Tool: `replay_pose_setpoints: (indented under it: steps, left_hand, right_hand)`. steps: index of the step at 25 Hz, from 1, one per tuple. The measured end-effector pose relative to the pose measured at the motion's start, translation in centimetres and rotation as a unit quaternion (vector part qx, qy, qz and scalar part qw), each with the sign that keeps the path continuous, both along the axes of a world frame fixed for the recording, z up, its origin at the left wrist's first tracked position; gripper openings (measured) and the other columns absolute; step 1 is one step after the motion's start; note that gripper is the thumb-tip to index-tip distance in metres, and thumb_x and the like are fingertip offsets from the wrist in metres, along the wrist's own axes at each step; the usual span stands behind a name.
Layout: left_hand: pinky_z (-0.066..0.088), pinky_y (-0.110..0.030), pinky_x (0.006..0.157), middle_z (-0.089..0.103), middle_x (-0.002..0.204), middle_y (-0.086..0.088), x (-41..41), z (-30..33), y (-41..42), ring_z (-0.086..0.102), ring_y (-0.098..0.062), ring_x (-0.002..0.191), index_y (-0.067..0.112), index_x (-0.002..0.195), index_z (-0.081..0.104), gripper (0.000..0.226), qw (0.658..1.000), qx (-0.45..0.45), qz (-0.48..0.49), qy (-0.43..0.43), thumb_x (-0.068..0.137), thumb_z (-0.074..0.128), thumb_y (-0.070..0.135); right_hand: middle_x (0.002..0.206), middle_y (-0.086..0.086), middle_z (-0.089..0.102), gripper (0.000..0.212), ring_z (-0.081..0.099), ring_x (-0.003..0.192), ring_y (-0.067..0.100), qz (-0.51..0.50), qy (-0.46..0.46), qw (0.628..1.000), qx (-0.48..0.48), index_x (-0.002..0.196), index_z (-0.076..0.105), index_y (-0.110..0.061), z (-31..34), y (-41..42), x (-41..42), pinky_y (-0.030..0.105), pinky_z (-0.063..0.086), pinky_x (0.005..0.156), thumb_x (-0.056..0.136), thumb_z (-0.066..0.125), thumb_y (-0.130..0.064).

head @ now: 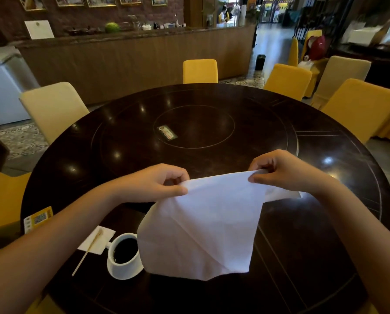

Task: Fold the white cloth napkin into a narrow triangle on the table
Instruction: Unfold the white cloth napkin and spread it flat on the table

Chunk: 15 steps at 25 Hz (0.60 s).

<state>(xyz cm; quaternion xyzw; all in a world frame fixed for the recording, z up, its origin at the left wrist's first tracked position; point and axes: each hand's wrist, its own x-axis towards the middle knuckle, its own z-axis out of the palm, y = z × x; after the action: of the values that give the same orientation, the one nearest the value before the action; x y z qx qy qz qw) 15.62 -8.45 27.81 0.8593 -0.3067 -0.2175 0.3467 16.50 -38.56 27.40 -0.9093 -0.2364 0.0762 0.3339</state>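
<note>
The white cloth napkin hangs in the air over the near part of the round dark table, its lower edge drooping toward the tabletop. My left hand pinches the napkin's upper left edge between thumb and fingers. My right hand pinches the upper right edge, and a short flap of cloth trails under that wrist. The top edge is stretched between both hands.
A white cup of dark liquid stands just left of the hanging napkin. Beside it lie a paper napkin with a wooden stick and a yellow card. A small card rests on the centre turntable. Yellow and beige chairs ring the table.
</note>
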Motion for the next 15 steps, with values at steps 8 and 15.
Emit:
replay_pose_setpoints:
  steps: [8, 15]
  left_hand:
    - [0.046, -0.030, 0.091, 0.065, 0.081, 0.013, 3.6, 0.1, 2.6, 0.060, 0.001, 0.080, 0.028, 0.084, 0.066, 0.005, 0.951, 0.285, -0.040, -0.116, 0.087, 0.062, 0.027]
    - [0.049, -0.030, 0.067, 0.062, 0.080, 0.005, 11.7, 3.4, 2.4, 0.059, -0.012, 0.081, 0.020, 0.081, 0.066, 0.013, 0.922, 0.180, 0.188, -0.286, 0.088, 0.058, 0.012]
  right_hand:
    - [0.077, -0.008, 0.065, 0.008, 0.060, 0.074, 0.009, -0.004, 0.020, 0.983, -0.183, 0.081, 0.071, -0.018, -0.7, -1.3, 2.9, 0.021, 0.047, 0.066, 0.084, 0.065, -0.014]
    - [0.089, 0.013, 0.068, 0.012, 0.060, 0.084, 0.028, -0.233, -0.288, 0.927, -0.051, 0.090, 0.069, -0.005, 2.7, -0.2, 10.4, 0.034, 0.048, 0.071, 0.084, 0.059, -0.007]
